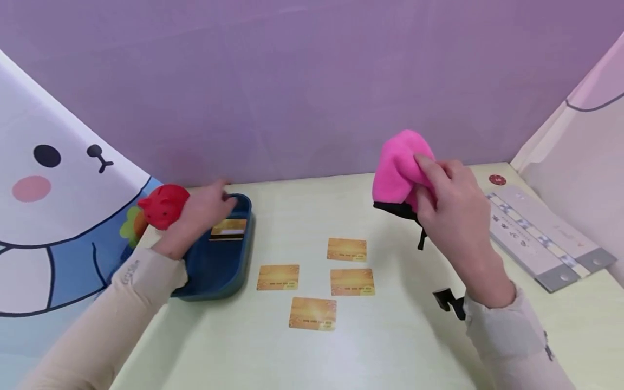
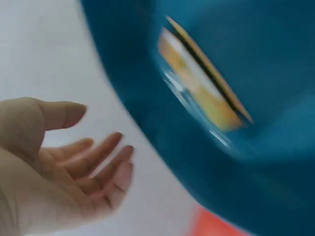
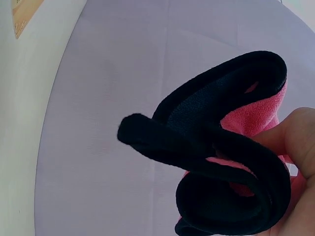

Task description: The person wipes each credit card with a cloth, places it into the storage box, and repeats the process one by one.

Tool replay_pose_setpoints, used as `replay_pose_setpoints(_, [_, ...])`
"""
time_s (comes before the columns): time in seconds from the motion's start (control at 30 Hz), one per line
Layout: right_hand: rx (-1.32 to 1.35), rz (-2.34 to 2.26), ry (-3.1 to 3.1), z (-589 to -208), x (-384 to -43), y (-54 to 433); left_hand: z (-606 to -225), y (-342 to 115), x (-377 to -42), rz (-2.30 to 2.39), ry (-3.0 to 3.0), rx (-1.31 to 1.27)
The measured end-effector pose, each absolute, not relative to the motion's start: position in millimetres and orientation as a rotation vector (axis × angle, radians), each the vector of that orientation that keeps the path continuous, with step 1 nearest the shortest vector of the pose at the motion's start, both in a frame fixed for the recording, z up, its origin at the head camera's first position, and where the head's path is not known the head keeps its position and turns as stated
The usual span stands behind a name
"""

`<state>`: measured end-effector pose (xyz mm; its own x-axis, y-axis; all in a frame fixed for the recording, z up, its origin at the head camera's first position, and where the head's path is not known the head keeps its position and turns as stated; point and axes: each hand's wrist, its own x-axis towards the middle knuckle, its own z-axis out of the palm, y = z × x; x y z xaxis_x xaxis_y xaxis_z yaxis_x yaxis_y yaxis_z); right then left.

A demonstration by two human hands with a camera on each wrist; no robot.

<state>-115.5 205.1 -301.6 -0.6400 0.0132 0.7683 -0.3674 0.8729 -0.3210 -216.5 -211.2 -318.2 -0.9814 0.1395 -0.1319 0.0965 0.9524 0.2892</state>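
Note:
My right hand [image 1: 455, 211] pinches a pink fleece piece [image 1: 402, 162], hat-shaped with black trim, above the table; a short black cord dangles from it. Folded black edges and dark lining show in the right wrist view. My left hand [image 1: 205, 208] is over the far left part of a dark blue tray [image 1: 248, 254]. In the left wrist view its fingers are loosely bent and empty, beside the tray rim. One gold bank card [image 1: 227, 229] with a black stripe lies inside the tray. Several gold cards [image 1: 353, 282] lie face up on the table between the hands.
A red piggy bank [image 1: 167, 206] stands left of the tray, partly behind my left arm. At the right lie a grey and white booklet or folder [image 1: 541, 233] and a red chip [image 1: 497, 180]. A purple cloth backdrop [image 1: 302, 92] rises behind the table.

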Motion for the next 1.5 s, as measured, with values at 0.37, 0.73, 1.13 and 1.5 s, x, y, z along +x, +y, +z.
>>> replay_pose_setpoints(0.37, [0.251, 0.562, -2.211, -301, -113, 210, -360, -57, -190, 0.244, 2.604, 0.911])
replay_pose_setpoints(0.73, [0.263, 0.564, -2.205, -301, -112, 206, -376, -11, -194, -0.114, 2.556, 0.944])
replay_pose_setpoints(1.13, [0.268, 0.563, -2.216, -300, -110, 204, -377, -15, -203, -0.054, 2.536, 0.894])
replay_pose_setpoints(1.5, [0.249, 0.577, -2.211, -299, -110, 206, -396, -35, -208, 0.765, 2.421, 0.866])
